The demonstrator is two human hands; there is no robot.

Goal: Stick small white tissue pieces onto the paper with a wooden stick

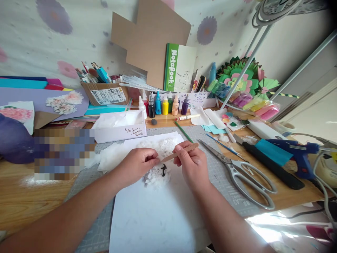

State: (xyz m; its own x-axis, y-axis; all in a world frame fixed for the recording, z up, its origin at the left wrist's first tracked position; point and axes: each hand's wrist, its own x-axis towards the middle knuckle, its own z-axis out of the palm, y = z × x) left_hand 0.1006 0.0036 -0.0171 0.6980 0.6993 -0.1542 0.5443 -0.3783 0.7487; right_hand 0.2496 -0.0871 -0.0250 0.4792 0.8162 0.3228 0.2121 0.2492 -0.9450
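Observation:
My right hand (191, 162) grips a thin wooden stick (181, 152) like a pencil, its tip pointing left toward my left hand (138, 162). The fingers of my left hand are pinched together at the stick's tip, above a clump of crumpled white tissue paper (157, 176) with a small black mark in it. The clump lies on a white sheet (152, 218) spread over a grey cutting mat (223, 172). More white tissue (164, 144) lies just beyond my hands.
Large silver scissors (242, 172) lie right of my hands, with a blue glue gun (295, 151) beyond. A row of small paint bottles (163, 104), a white box (119, 128), a green notebook (175, 68), cardboard, and paper flowers (244, 79) stand at the back.

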